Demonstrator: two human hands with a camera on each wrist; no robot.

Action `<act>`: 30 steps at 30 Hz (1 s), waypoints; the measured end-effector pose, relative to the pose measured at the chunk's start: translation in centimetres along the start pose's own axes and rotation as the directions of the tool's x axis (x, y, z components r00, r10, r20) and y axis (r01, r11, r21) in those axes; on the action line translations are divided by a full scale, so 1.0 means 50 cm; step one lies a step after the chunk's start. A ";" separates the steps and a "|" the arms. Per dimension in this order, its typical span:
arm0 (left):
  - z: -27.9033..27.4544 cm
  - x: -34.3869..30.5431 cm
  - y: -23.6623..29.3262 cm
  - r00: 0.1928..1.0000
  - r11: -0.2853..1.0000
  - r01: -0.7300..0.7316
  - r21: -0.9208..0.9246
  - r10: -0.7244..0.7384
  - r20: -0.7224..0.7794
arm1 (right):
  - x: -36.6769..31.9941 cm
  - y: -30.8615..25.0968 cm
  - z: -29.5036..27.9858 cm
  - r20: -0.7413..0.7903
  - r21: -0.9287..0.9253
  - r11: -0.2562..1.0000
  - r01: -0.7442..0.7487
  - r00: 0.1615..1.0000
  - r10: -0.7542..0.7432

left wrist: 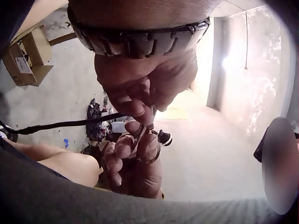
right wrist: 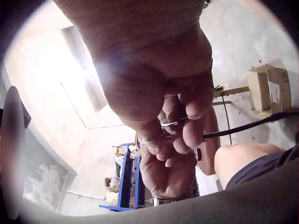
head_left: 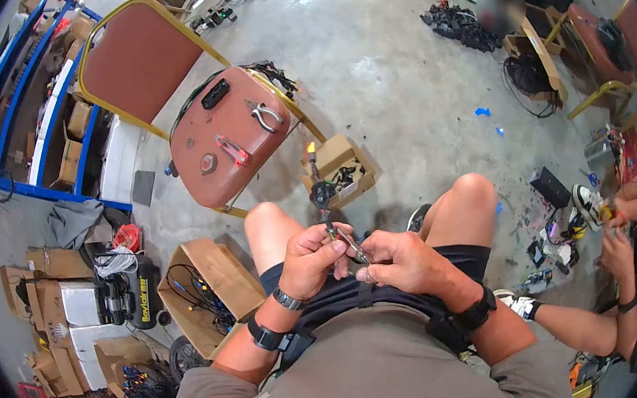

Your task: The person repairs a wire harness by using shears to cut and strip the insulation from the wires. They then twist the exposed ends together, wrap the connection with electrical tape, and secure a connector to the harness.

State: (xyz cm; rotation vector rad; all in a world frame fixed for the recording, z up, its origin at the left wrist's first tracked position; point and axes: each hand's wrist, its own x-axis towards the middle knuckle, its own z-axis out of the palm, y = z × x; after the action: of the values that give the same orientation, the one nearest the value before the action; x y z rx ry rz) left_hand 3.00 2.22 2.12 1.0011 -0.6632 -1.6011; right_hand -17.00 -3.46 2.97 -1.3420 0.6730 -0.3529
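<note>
Pinching black cable (left wrist: 70, 124) in curled fingers of left hand (head_left: 311, 259) | gripping slim metallic piece (head_left: 357, 249) between thumb and fingers of right hand (head_left: 409, 264) | holding both close together above lap, near open cardboard box (head_left: 330, 153)

On the black tank (head_left: 144, 293), to the left of the left hand (head_left: 311, 261) and well apart, it is written "Baylair" in yellow. The print on the cardboard box (left wrist: 43, 45) ahead cannot be read surely.
</note>
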 end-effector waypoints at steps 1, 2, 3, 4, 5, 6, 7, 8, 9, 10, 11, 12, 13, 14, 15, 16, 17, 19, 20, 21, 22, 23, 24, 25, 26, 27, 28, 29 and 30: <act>-0.005 0.001 -0.003 1.000 1.000 0.014 0.005 -0.014 0.002 | 0.002 0.004 -0.003 -0.001 -0.088 0.995 0.037 0.999 -0.038; -0.012 0.004 -0.007 0.999 0.999 0.023 0.029 -0.023 0.023 | 0.003 0.007 -0.004 -0.001 -0.177 0.981 0.074 0.997 -0.075; -0.018 0.007 -0.010 0.998 0.998 0.032 0.054 -0.034 0.047 | 0.005 0.016 -0.004 -0.014 -0.167 0.984 0.068 0.997 -0.072; -0.023 0.008 -0.011 0.997 0.997 0.048 0.059 -0.052 0.058 | 0.008 0.029 -0.003 0.024 -0.147 0.983 0.113 0.994 -0.110; -0.028 0.008 -0.012 0.995 0.997 0.030 0.071 -0.036 0.089 | 0.006 0.038 -0.002 0.060 -0.125 0.980 0.154 0.987 -0.148; -0.027 0.010 -0.011 0.993 0.997 0.011 0.080 -0.021 0.119 | 0.004 0.041 -0.002 0.042 -0.116 0.983 0.145 0.989 -0.141; -0.019 0.009 -0.006 0.993 0.998 -0.008 0.057 0.001 0.118 | 0.005 0.041 -0.004 0.102 -0.029 0.995 0.096 0.990 -0.093; -0.016 0.011 -0.004 0.993 0.998 0.004 0.057 -0.011 0.121 | 0.005 0.042 -0.005 0.171 0.053 0.998 0.044 0.984 -0.053; -0.016 0.012 0.000 0.985 0.996 0.000 0.094 -0.016 0.170 | 0.004 0.045 -0.004 0.207 0.149 0.989 0.006 0.978 -0.037; -0.018 0.014 0.004 0.976 0.991 -0.008 0.131 -0.020 0.216 | 0.005 0.050 -0.002 0.209 0.152 0.988 0.004 0.977 -0.036; -0.022 0.016 0.007 0.977 0.991 -0.008 0.131 -0.021 0.212 | 0.003 0.056 0.000 0.249 0.195 0.981 -0.010 0.968 -0.040; -0.026 0.018 0.011 0.957 0.990 0.021 0.142 -0.061 0.283 | 0.002 0.061 0.001 0.289 0.236 0.971 -0.026 0.956 -0.045; -0.029 0.017 0.013 0.931 0.987 0.050 0.154 -0.102 0.351 | 0.002 0.064 0.000 0.352 0.239 0.970 -0.050 0.935 -0.039; -0.028 0.015 0.013 0.932 0.987 0.051 0.155 -0.103 0.347 | 0.001 0.063 0.001 0.356 0.241 0.969 -0.051 0.934 -0.039; -0.022 0.014 0.013 0.935 0.989 0.047 0.139 -0.093 0.343 | 0.000 0.059 0.001 0.362 0.270 0.961 -0.058 0.931 -0.045; -0.019 0.013 0.013 0.937 0.992 0.040 0.122 -0.080 0.340 | -0.002 0.053 0.001 0.368 0.296 0.953 -0.066 0.929 -0.050; -0.025 0.013 0.008 0.945 0.992 0.039 0.118 -0.074 0.318 | -0.003 0.048 -0.001 0.373 0.293 0.954 -0.065 0.926 -0.051; -0.028 0.011 0.006 0.960 0.993 0.031 0.111 -0.060 0.273 | -0.007 0.036 -0.004 0.182 0.046 0.996 0.071 0.980 -0.078; -0.028 0.011 0.006 0.972 0.994 0.025 0.103 -0.048 0.232 | -0.009 0.029 -0.006 0.188 0.041 0.996 0.074 0.979 -0.080; -0.027 0.012 0.005 0.973 0.995 0.019 0.101 -0.042 0.228 | -0.012 0.023 -0.007 0.152 -0.006 0.995 0.097 0.984 -0.095; -0.025 0.011 0.004 0.974 0.994 0.029 0.107 -0.053 0.222 | -0.015 0.020 -0.005 0.117 -0.051 0.992 0.116 0.987 -0.109; -0.023 0.008 0.003 0.974 0.993 0.042 0.113 -0.066 0.216 | -0.016 0.019 -0.003 0.122 -0.051 0.992 0.114 0.987 -0.108; -0.020 0.005 0.002 0.975 0.993 0.040 0.110 -0.063 0.212 | -0.018 0.018 -0.002 0.084 -0.097 0.986 0.133 0.989 -0.125; -0.015 0.003 0.002 0.985 0.985 0.067 0.158 -0.091 0.149 | -0.019 0.018 -0.001 0.046 -0.145 0.978 0.150 0.988 -0.145; -0.013 0.004 0.002 0.990 0.974 0.096 0.203 -0.115 0.086 | -0.019 0.020 -0.003 0.050 -0.148 0.978 0.150 0.988 -0.144; -0.016 0.007 0.003 0.986 0.957 0.104 0.270 -0.135 0.097 | -0.020 0.024 -0.005 0.012 -0.148 0.981 0.123 0.992 -0.123; -0.015 0.009 0.002 0.987 0.958 0.102 0.268 -0.131 0.095 | -0.020 0.026 -0.007 -0.026 -0.148 0.984 0.096 0.995 -0.101; -0.012 0.010 -0.001 0.989 0.975 0.101 0.197 -0.120 0.087 | -0.022 0.019 -0.009 -0.040 -0.143 0.988 0.064 0.997 -0.070; -0.011 0.012 -0.003 0.991 0.987 0.101 0.125 -0.112 0.080 | -0.022 0.019 -0.009 -0.038 -0.143 0.988 0.063 0.997 -0.069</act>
State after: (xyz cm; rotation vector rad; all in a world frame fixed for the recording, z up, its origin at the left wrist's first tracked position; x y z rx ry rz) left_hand 3.36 1.74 1.60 1.0751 -0.7845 -1.7224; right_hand -18.23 -2.95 2.28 -1.4982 0.7013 -0.3939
